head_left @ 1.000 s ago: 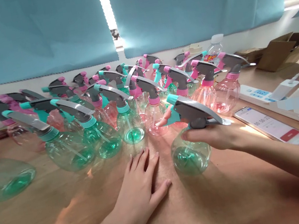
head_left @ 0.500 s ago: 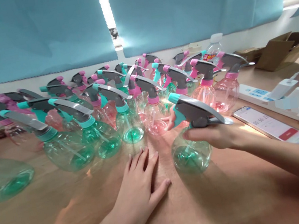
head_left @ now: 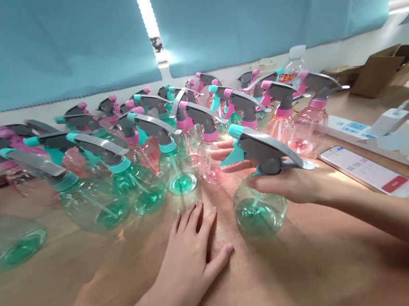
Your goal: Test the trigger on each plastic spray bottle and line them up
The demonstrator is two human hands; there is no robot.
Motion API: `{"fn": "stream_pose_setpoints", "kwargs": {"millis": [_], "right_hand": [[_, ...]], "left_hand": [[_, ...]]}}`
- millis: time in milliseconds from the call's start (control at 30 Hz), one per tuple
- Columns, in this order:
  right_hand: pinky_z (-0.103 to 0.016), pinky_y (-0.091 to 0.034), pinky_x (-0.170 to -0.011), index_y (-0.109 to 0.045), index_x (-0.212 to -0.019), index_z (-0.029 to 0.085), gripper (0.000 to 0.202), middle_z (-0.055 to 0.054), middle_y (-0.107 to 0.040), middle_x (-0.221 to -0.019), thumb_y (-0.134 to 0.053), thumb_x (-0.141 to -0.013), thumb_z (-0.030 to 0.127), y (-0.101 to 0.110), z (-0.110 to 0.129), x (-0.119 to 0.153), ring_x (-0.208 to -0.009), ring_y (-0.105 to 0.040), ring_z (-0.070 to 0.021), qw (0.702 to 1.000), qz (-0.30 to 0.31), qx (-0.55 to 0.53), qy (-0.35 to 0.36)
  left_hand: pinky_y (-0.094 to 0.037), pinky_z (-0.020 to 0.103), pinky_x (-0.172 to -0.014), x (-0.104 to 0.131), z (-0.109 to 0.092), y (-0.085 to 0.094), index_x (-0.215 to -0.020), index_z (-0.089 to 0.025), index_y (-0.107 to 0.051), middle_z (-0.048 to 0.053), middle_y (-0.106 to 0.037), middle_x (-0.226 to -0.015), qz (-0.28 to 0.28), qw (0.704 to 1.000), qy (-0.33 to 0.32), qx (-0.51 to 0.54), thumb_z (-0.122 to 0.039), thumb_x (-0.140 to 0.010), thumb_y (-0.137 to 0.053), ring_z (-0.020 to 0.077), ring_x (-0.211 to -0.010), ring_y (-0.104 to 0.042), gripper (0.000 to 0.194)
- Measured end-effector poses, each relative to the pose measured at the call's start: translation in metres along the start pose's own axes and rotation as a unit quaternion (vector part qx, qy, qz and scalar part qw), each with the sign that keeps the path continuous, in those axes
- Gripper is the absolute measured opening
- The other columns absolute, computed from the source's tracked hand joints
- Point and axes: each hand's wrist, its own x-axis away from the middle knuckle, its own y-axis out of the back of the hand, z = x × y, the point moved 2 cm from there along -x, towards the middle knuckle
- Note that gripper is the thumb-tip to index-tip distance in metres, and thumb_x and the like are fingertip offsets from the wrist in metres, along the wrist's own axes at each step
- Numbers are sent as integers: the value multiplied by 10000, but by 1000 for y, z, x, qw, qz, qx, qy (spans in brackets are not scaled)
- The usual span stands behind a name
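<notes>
While the left hand (head_left: 187, 259) lies open and palm-down on the worktop (head_left: 328, 273), the right hand (head_left: 293, 183) sits loosely unclenched around a green spray bottle (head_left: 253, 214), its thumb on the near side below the grey sprayer head (head_left: 262, 145) and its fingers stretched out past the teal trigger (head_left: 233, 153). That bottle is just ahead and to the right of the left thumb; whether its base bears fully on the worktop cannot be told. For good control, the fingers would best curl evenly over the trigger, with thumb and palm bracing behind, since a crooked pull could tip so round a body. The left hand seems near enough to steady it. Close beyond the right fingers stands a pink spray bottle (head_left: 207, 168), which a wide sweep might knock.
</notes>
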Motion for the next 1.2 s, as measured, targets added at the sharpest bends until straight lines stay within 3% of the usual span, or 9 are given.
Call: {"fn": "stream_pose_setpoints", "kwargs": {"millis": [100, 367, 500, 600, 767, 900, 1000, 1200], "right_hand": [[-346, -558, -834, -504, -1331, 370, 737, 23, -507, -1411, -460, -700, -8, 0, 0, 0, -1107, -630, -218, 1000, 2, -9, 1], [-394, -577, -736, -523, -1300, 431, 706, 39, -603, -1297, -513, -684, 84, 0, -1, 2, -1001, -675, -258, 998, -42, 47, -26], [-390, -569, -721, -567, -1265, 374, 625, 8, -717, -1021, -540, -702, 104, 0, -1, 3, -883, -689, -250, 996, -52, 59, -50], [-378, -557, -688, -609, -1202, 337, 530, 6, -725, -842, -553, -721, 121, -1, -1, 3, -764, -677, -230, 993, -62, 82, -60], [-344, -529, -616, -586, -1202, 281, 434, -26, -709, -973, -573, -775, 203, -4, 5, 1, -623, -613, -160, 990, -92, 100, -31], [-314, -531, -645, -560, -1208, 273, 367, -32, -688, -1012, -567, -841, 265, -5, 11, 1, -734, -636, -167, 991, -80, 100, -34], [-327, -551, -662, -544, -1215, 290, 403, -31, -688, -984, -615, -818, 304, -5, 11, 3, -835, -650, -202, 989, -91, 103, -52], [-366, -570, -638, -504, -1304, 305, 538, -5, -675, -806, -644, -785, 317, -8, 6, 4, -731, -647, -201, 988, -79, 114, -60]], "left_hand": [[-296, 560, -1070, 0, 1, -1, -1401, -151, -432, 172, -399, -1470, 0, 1000, 1, -2, -482, -935, -494, 352, -1348, -341, 575], [-301, 555, -1069, -1, -1, 0, -1407, -156, -428, 166, -396, -1473, 9, 1000, 3, -8, -497, -937, -480, 345, -1351, -340, 583], [-298, 553, -1071, 0, 0, -1, -1413, -148, -419, 172, -389, -1477, 9, 1000, 0, -11, -498, -940, -474, 345, -1355, -333, 591], [-300, 547, -1071, 1, 1, -2, -1415, -159, -415, 164, -391, -1477, 2, 1000, -2, -9, -508, -941, -468, 339, -1355, -334, 591], [-300, 552, -1067, 1, 1, -2, -1414, -154, -414, 167, -390, -1477, 8, 1000, 0, -7, -509, -941, -468, 343, -1355, -331, 593], [-308, 549, -1062, 1, 0, 0, -1410, -165, -418, 163, -397, -1473, 8, 1000, 2, -6, -508, -939, -467, 342, -1350, -338, 585], [-308, 557, -1058, 1, 0, -1, -1414, -147, -415, 175, -389, -1473, 10, 1000, 0, -5, -501, -944, -462, 349, -1349, -332, 590], [-299, 557, -1061, 3, 4, -7, -1424, -164, -399, 168, -380, -1479, -19, 1000, -13, -2, -521, -946, -445, 353, -1337, -346, 599]]}}
